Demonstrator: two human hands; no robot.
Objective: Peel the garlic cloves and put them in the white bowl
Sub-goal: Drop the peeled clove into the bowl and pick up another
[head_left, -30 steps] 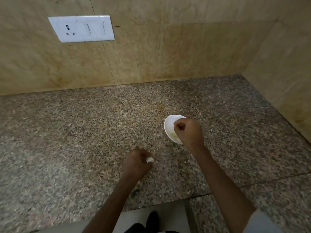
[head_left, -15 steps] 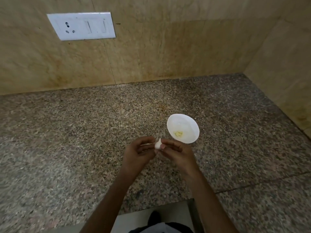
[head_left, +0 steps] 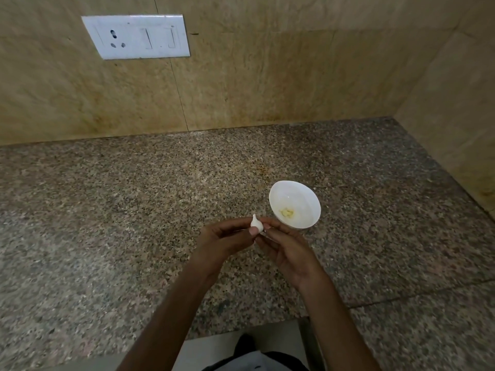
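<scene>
R hand (head_left: 286, 253) coming back fr white bowl (head_left: 308, 199), joining L hand (head_left: 222, 239) | both pinching garlic clove (head_left: 256, 223) w/ curled fingertips | prob. starting next peel

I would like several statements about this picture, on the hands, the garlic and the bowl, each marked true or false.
1. The left hand and the right hand both pinch one garlic clove. True.
2. The white bowl is empty. False: pale yellow pieces lie at its bottom.
3. The clove rests inside the bowl. False: it is held outside the rim, over the countertop.
4. A white switch plate is on the wall. True.
5. The bowl lies upside down. False: it stands upright, open side up.
</scene>
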